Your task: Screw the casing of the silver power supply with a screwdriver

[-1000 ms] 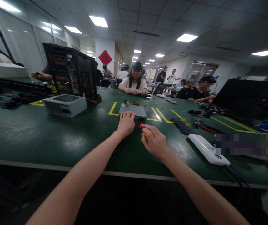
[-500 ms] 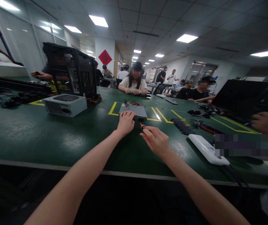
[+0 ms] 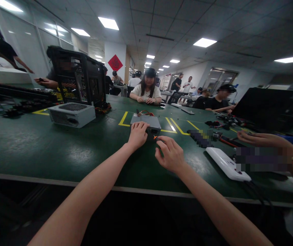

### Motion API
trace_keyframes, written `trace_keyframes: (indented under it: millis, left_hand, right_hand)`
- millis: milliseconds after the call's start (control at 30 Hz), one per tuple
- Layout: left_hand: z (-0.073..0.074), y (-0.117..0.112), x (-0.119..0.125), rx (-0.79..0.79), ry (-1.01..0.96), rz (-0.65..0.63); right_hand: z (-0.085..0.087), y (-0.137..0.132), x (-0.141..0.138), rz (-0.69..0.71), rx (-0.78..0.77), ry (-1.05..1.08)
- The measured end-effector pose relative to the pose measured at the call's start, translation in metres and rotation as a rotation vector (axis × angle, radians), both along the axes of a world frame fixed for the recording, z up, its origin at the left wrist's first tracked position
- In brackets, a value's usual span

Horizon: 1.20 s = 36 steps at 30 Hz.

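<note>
A grey computer power supply (image 3: 149, 120) lies on the green table in front of me, its coloured cables bunched at the far side. My left hand (image 3: 138, 134) grips its near left edge, fingers bent over the top. Just right of it, my right hand (image 3: 170, 152) pinches a small screwdriver (image 3: 155, 138) with an orange and black handle. The thin shaft points up and left toward the near face of the power supply, by its socket. Whether the tip touches a screw is too small to tell.
A second power supply (image 3: 71, 115) and a black computer case (image 3: 82, 78) stand at left. At right lie a white power strip (image 3: 227, 164), a dark panel (image 3: 271, 107) and loose cables (image 3: 223, 119). A co-worker's hand (image 3: 266, 141) reaches in there. Another person (image 3: 148, 89) sits opposite.
My right hand's fingers have shifted slightly around the screwdriver; my left hand and the power supply stay put. The co-worker's hand at right has moved left, over the table.
</note>
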<state>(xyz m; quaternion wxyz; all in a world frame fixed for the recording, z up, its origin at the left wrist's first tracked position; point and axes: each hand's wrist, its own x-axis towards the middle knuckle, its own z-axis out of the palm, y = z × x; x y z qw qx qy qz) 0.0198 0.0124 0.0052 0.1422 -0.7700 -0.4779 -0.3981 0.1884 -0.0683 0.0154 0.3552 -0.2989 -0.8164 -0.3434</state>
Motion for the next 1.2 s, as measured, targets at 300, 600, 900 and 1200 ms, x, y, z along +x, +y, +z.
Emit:
trace_keyframes:
  millis: [300, 600, 900, 1200]
  left_hand:
    - [-0.0003, -0.0002, 0.0005, -0.008, -0.006, 0.005]
    - [0.0003, -0.0012, 0.0007, -0.021, 0.011, 0.016]
    - [0.0032, -0.0047, 0.0, 0.007, 0.031, 0.008]
    - [0.0036, -0.0054, 0.0034, 0.016, 0.01, 0.018]
  right_hand:
    - [0.0005, 0.0009, 0.0014, -0.005, 0.024, -0.005]
    - [-0.0045, 0.0025, 0.0024, 0.034, -0.005, -0.093]
    - [-0.0014, -0.0014, 0.0006, 0.086, -0.073, -0.174]
    - [-0.0004, -0.0039, -0.0002, 0.173, -0.185, -0.12]
